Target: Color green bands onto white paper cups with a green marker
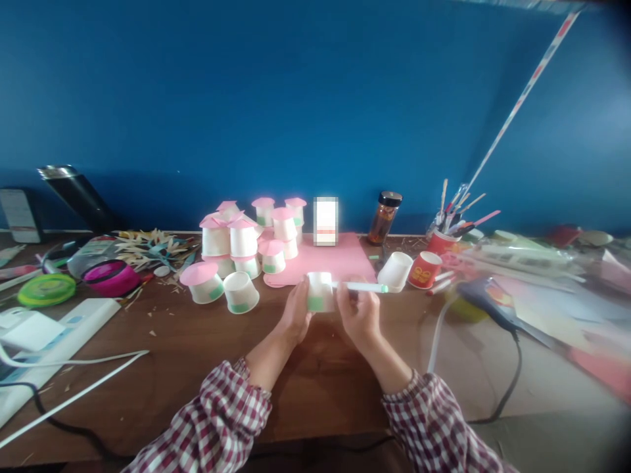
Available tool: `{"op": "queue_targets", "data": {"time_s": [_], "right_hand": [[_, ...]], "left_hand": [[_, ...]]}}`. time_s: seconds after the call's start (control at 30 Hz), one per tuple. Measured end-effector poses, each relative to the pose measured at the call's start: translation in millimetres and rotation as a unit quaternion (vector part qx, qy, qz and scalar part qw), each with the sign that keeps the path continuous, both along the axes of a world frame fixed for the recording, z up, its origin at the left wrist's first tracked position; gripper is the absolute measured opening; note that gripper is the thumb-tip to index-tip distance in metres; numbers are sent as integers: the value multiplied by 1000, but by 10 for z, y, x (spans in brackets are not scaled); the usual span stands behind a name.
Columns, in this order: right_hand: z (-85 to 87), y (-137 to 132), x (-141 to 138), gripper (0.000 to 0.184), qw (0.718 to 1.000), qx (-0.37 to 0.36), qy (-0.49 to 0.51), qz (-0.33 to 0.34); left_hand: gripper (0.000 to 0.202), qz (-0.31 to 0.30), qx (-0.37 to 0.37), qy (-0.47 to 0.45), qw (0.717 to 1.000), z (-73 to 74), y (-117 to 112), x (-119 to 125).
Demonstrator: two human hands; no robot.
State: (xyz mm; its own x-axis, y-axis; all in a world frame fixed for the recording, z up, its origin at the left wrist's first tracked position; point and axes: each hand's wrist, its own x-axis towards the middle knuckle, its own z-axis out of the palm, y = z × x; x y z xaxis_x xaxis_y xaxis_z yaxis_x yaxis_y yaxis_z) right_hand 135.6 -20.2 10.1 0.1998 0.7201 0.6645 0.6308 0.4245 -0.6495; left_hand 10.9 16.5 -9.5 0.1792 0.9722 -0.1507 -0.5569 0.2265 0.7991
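My left hand point(296, 310) is closed around the side of a white paper cup point(320, 289), which has a green patch near its lower edge. From the right, my right hand point(359, 314) grips a white marker pen point(367, 287) with a green end. The pen lies level, its left tip at the cup's wall; whether it touches cannot be made out. Left of my hands stand a similar upside-down cup point(241, 293) with a green patch and a cup topped by a pink paper disc point(200, 273). Several more pink-topped cups point(215, 240) are grouped and stacked behind.
Behind my hands lies pink paper point(340, 259). At right are a white cup point(395, 272), a red cup point(424, 270), a brush holder point(442, 243) and a glue gun point(486, 299). A power strip point(54, 348) with cables lies left; a dark bottle point(387, 217) stands behind.
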Motion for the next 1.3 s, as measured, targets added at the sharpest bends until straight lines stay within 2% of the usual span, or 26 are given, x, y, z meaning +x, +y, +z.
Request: {"op": "queue_targets", "data": {"time_s": [0.8,1.3], "right_hand": [[20,4,8,15,1000,0,7,-7],[29,-16,-3,17,1000,-7,-3,4]], "left_hand": [[45,3,-17,-21,1000,-24,25,-4],[43,10,-30,-23,999,26,-2,3]]}}
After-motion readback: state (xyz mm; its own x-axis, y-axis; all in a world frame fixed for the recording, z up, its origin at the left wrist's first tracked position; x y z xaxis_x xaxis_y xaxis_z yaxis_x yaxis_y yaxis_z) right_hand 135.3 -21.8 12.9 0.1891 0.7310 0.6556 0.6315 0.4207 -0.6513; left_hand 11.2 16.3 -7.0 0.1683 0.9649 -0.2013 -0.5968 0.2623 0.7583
